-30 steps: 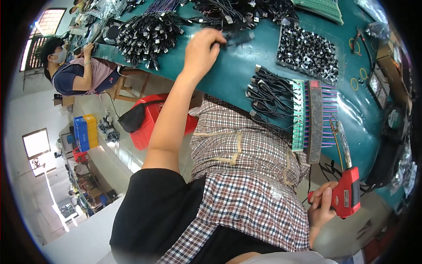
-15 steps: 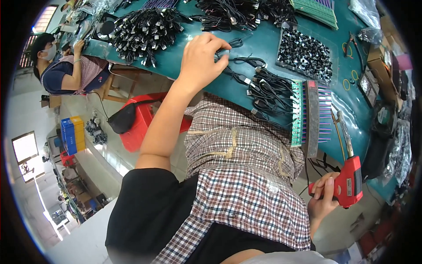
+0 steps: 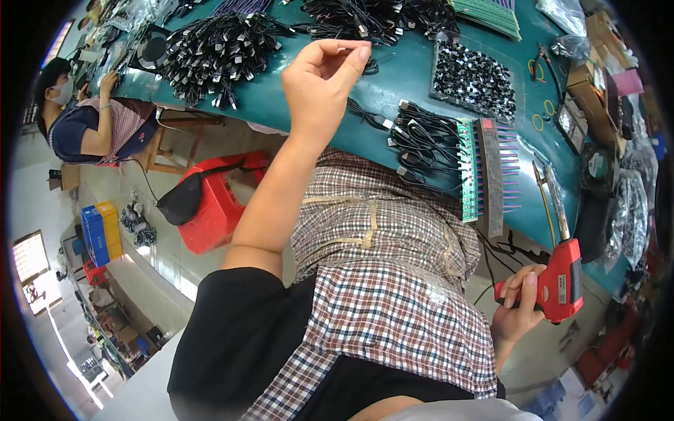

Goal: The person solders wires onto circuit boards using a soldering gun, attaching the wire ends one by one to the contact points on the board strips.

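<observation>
Over the far side of the bench, my left hand is raised with its thumb and forefinger pinched together. What is between the fingertips, if anything, is too small to make out. Below them lies a black USB cable. My right hand grips the handle of a red soldering gun. Its metal barrel and a thin brass-coloured tube point toward the bench. A green circuit board strip lies at the bench's front edge, black cables bunched against its left side. A flat grey bar rests across the coloured wires on its right.
Behind are a tray of small black and metal parts, a large heap of black USB cables and stacked green boards. Pliers lie at the right. A red stool stands left; a masked co-worker sits beyond.
My left hand has risen and moved farther over the bench, its fingertips coming together. The soldering gun stays in my right hand, a little lower. The whole view has shifted slightly.
</observation>
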A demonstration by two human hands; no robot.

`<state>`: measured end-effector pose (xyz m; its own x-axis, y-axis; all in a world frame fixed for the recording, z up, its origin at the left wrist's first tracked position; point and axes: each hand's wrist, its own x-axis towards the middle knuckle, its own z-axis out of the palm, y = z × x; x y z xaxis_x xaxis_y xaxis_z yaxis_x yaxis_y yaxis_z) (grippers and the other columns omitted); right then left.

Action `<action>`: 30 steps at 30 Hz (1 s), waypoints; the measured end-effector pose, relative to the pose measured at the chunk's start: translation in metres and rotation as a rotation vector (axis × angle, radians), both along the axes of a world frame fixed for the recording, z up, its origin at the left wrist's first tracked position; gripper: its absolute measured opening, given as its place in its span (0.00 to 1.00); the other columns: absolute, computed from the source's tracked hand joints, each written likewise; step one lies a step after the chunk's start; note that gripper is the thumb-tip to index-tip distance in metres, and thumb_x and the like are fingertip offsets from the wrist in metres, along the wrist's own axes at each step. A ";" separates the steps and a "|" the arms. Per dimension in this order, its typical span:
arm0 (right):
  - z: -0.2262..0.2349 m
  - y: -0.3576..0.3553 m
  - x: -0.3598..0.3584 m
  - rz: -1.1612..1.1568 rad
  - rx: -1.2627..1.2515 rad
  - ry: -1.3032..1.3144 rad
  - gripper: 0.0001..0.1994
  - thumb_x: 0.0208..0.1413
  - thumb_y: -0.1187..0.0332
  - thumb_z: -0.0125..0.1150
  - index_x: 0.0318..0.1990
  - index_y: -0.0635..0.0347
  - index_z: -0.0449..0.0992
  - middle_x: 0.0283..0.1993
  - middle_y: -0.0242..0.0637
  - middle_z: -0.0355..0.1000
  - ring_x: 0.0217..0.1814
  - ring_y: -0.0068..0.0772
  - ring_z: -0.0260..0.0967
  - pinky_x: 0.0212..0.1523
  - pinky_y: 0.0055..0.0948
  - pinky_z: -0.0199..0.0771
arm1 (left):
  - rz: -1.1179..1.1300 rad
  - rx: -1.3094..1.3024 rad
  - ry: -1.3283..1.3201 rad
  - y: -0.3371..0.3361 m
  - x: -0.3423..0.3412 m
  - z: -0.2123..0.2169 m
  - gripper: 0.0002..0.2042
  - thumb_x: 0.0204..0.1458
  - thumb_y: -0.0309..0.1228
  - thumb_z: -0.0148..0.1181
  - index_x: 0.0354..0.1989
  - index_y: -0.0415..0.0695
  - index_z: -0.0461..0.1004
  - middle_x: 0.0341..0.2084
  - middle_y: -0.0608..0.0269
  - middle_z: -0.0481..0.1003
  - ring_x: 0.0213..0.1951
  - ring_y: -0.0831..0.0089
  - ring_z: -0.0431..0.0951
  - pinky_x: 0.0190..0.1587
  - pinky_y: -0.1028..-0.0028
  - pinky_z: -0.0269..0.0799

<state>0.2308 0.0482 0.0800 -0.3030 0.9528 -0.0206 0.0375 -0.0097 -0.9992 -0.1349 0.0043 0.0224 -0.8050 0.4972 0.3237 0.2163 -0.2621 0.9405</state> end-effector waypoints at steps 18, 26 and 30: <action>-0.009 0.001 -0.053 0.034 -0.050 -0.049 0.17 0.56 0.83 0.60 0.50 0.61 0.65 0.41 0.42 0.75 0.24 0.15 0.60 0.28 0.17 0.64 | -0.822 -0.280 -0.319 -0.012 0.124 0.022 0.07 0.58 0.29 0.64 0.35 0.37 0.79 0.24 0.75 0.74 0.25 0.90 0.65 0.28 0.84 0.62; -0.008 -0.007 -0.057 0.154 -0.049 -0.067 0.08 0.57 0.80 0.62 0.44 0.63 0.77 0.32 0.25 0.71 0.28 0.09 0.61 0.28 0.16 0.60 | -0.996 -0.314 -0.507 -0.019 0.133 0.015 0.08 0.59 0.30 0.63 0.38 0.37 0.78 0.25 0.75 0.73 0.27 0.89 0.66 0.28 0.83 0.63; -0.009 -0.011 -0.056 0.136 -0.079 -0.067 0.07 0.57 0.79 0.63 0.43 0.63 0.75 0.32 0.26 0.71 0.28 0.10 0.62 0.29 0.16 0.62 | -1.016 -0.330 -0.566 -0.021 0.136 0.014 0.09 0.59 0.31 0.63 0.38 0.36 0.78 0.26 0.75 0.74 0.27 0.89 0.67 0.29 0.82 0.64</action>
